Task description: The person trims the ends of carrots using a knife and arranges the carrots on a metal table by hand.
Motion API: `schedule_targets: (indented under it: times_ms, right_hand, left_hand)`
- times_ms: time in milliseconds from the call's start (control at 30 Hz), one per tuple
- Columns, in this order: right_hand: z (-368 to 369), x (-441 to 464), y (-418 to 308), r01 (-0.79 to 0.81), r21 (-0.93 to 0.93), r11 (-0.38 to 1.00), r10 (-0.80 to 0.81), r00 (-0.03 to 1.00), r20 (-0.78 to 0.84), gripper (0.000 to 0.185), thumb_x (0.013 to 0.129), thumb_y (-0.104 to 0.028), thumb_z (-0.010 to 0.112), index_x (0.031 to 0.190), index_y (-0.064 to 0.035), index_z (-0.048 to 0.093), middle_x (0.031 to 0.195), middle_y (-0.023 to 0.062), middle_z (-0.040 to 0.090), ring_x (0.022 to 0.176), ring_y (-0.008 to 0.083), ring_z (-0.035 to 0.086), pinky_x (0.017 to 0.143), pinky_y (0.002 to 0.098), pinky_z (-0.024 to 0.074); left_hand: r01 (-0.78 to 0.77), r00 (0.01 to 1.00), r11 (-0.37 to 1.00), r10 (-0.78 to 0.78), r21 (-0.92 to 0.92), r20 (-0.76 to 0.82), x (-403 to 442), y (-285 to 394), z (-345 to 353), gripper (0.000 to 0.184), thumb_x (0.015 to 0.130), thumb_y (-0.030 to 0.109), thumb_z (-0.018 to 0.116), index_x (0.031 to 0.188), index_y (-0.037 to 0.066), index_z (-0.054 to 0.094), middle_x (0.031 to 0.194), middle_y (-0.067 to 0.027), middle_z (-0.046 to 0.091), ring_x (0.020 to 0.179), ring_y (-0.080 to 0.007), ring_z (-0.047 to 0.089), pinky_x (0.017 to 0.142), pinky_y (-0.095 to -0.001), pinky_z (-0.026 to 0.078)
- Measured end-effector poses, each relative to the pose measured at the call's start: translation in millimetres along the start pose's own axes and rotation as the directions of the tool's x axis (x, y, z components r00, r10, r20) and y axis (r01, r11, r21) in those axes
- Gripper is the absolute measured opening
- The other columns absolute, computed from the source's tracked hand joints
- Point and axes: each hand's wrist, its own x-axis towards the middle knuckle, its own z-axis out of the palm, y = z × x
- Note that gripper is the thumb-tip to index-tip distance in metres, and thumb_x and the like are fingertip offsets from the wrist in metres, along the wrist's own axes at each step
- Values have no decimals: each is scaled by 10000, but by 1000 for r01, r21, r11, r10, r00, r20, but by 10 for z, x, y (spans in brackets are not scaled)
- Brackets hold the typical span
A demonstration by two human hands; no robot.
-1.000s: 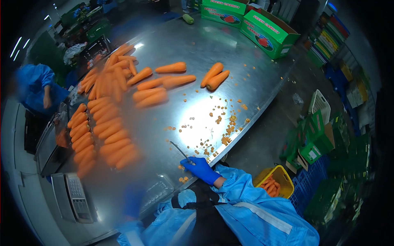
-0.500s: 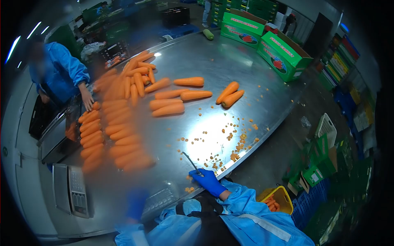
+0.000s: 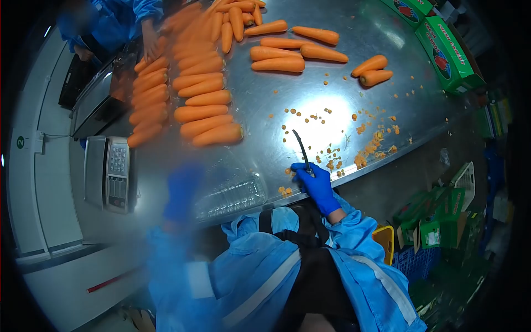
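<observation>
My right hand (image 3: 317, 187) is wrapped round a narrow knife (image 3: 301, 145); I'd keep it pointed away from my left hand (image 3: 182, 191). Blur hides the left's grip; I cannot tell.

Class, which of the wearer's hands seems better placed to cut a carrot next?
Probably the right hand: it grips the knife. The left hand, near the clear tray, is blurred, so its grip is unclear.

Right hand (image 3: 318, 187), blue-gloved, gripping a dark, thin-bladed knife (image 3: 301, 148), near centre. Left hand (image 3: 183, 192), blurred, left of centre. Carrots (image 3: 203, 112), rowed and loose, upper half. Clear tray (image 3: 235, 196), below centre. Scale (image 3: 118, 166), left. Green carton (image 3: 445, 55), upper right.
</observation>
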Motion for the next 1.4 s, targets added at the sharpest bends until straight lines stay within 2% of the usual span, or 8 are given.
schedule_targets:
  times_ms: [133,367,733,833,933,1067,1233,1400]
  right_hand:
    - [7,-6,-13,28,11,1000,-28,1000,-7,250,916,-173,608,1126,-59,683,820,40,708,620,60,582,557,212,454]
    - [10,-14,-117,-38,12,999,37,999,28,230,919,-144,606,1115,-53,684,905,57,721,700,71,617,618,213,479]
    - [-40,-59,-102,187,-122,975,-184,982,36,227,926,-208,640,1101,-72,691,942,39,720,812,108,687,689,252,534]
    - [-142,-31,-71,76,212,974,-105,986,130,240,929,-226,641,1123,-93,691,911,24,710,721,76,655,593,221,501]
    - [-465,-27,-346,-190,360,913,121,971,204,255,948,-217,599,1152,-95,692,848,23,686,592,57,555,557,196,457]
    - [-990,-117,-485,-110,352,929,134,990,-42,262,942,-212,622,1168,-92,677,865,7,691,594,39,539,519,180,421]
    - [-1663,-258,-472,-68,440,896,216,930,-296,231,947,-177,611,1144,-82,687,865,15,689,580,46,532,518,179,414]
    - [-2131,-264,-364,-109,457,883,294,888,-355,223,952,-160,599,1139,-74,685,872,21,693,616,48,562,527,177,422]
  left_hand:
    - [42,997,999,-41,8,-63,107,-476,-58,175,733,42,743,902,60,699,856,-94,694,785,-216,669,709,-319,517]
    - [87,987,886,-140,455,83,414,-1238,-269,398,677,9,779,1044,96,653,1008,-98,668,987,-288,628,853,-371,494]
    - [-257,959,963,242,86,149,1163,528,691,387,754,78,760,1124,68,647,1114,-97,667,1062,-282,610,924,-362,465]
    - [-320,924,943,331,-87,192,1702,1192,955,348,785,97,747,1119,56,658,1076,-103,676,1000,-237,639,893,-326,477]
    - [-321,886,917,379,-237,266,2124,1714,1469,347,807,104,730,1141,51,655,1076,-97,677,993,-216,638,883,-330,483]
    - [-128,867,796,379,-592,323,2463,2233,2366,383,803,137,739,1165,51,649,1080,-97,678,993,-197,636,877,-333,487]
    - [-16,878,784,309,-621,367,2745,2964,3288,564,784,226,763,1276,35,566,1214,-144,621,1084,-256,609,933,-362,477]
    - [-380,870,921,386,-80,307,3255,3369,4117,933,700,390,813,1408,-37,379,1309,-271,524,1194,-396,530,1009,-438,428]
